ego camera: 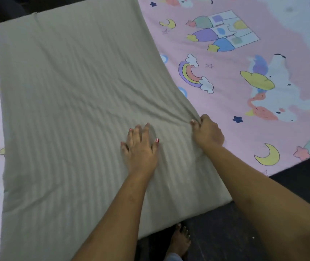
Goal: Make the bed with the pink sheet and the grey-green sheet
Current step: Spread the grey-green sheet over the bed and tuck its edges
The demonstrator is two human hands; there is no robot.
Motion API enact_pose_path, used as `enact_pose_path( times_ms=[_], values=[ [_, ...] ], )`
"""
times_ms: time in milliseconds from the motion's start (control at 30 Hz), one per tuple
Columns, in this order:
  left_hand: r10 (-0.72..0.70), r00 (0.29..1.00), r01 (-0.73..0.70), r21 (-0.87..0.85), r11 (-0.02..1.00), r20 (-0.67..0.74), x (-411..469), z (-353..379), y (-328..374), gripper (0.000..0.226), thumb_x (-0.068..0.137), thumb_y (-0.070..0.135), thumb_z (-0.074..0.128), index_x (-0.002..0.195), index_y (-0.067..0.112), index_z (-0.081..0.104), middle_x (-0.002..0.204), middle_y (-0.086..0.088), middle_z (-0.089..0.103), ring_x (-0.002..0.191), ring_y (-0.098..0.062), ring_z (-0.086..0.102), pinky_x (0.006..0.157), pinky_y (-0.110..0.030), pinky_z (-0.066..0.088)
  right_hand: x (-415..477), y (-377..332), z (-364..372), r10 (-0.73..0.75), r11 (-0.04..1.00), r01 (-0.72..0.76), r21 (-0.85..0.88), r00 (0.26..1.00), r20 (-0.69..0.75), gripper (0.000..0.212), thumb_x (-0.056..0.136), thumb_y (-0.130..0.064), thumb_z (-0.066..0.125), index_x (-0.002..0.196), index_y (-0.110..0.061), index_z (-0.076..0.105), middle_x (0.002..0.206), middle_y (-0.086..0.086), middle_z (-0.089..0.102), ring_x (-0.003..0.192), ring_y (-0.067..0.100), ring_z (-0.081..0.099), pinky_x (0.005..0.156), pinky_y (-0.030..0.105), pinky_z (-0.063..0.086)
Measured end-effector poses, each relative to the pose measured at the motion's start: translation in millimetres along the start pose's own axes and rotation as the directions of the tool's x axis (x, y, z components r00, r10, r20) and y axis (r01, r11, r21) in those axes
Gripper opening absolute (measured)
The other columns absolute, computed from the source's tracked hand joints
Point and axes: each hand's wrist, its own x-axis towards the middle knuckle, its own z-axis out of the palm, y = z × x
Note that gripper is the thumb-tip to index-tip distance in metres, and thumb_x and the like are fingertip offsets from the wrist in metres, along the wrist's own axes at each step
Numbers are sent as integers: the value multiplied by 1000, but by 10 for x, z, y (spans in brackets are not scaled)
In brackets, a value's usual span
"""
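The grey-green sheet (65, 110), faintly striped and lightly creased, lies folded over the left part of the bed. Under it the pink sheet (235, 113), printed with unicorns, rainbows, moons and castles, covers the mattress and shows on the right and along the left rim. My left hand (142, 147) presses flat on the grey-green sheet with fingers spread. My right hand (207, 131) grips the right edge of the grey-green sheet, and creases fan out from that grip.
A dark floor (244, 223) runs along the near side of the bed and down the far left. My bare foot (180, 240) stands on it just below the sheet's near edge. The bed's near right corner ends at about mid-right.
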Motion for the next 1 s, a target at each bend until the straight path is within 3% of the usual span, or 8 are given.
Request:
enact_pose_path(
  times_ms=[67,233,333,433,633,767,833,1000],
  values=[
    [-12,999,11,35,999,37,54,25,-59,56,98,49,29,150,36,12,159,3,10,147,-17,1,115,-49,6,83,-62,-4,56,996,-57,63,998,12,34,95,-45,42,97,-12,50,99,9,61,83,29,52,68,32,37],
    [-10,1000,8,73,997,18,140,128,-111,58,97,52,26,150,39,6,160,3,2,147,-16,-5,115,-51,1,495,-523,-46,42,992,-50,115,996,76,47,89,-57,46,102,-13,53,104,7,59,87,27,51,71,31,36],
    [1,999,2,71,997,-50,257,204,-72,58,96,55,23,150,38,10,160,1,5,147,-17,-4,114,-53,0,728,-893,55,-66,988,47,145,990,126,49,89,-57,48,109,-13,54,110,8,59,100,30,55,73,31,38],
    [19,992,-9,75,997,-128,361,277,-56,63,91,58,11,150,37,15,159,0,11,147,-20,3,113,-56,3,870,-949,68,-187,982,184,44,979,84,36,98,-44,40,104,-13,55,107,9,59,100,31,56,72,31,36],
    [44,996,-32,148,989,-77,434,279,-171,61,93,61,14,150,39,6,160,3,5,147,-19,-3,115,-51,-1,1096,-696,24,-84,996,84,-18,996,12,30,98,-43,39,88,-16,48,101,9,60,84,27,49,70,31,35],
    [49,989,-31,134,991,-141,454,357,-193,62,92,60,18,150,37,14,159,0,16,147,-22,8,115,-54,5,1109,-836,81,-88,996,88,4,996,-14,41,95,-52,39,98,-13,51,98,6,56,89,28,50,71,31,35],
    [57,983,-33,140,990,-176,465,410,-200,61,93,58,22,149,36,16,158,-1,19,147,-23,11,114,-55,6,1171,-829,56,-118,992,117,-49,993,-20,39,97,-47,37,101,-12,54,102,9,59,95,30,54,72,32,38],
    [53,992,-38,126,991,-117,474,386,-223,62,92,59,18,150,38,8,160,2,8,147,-21,0,115,-52,-4,1157,-822,32,-72,990,67,-120,997,-42,36,100,-39,37,109,-10,55,111,13,60,102,33,56,75,33,38]
  ],
)
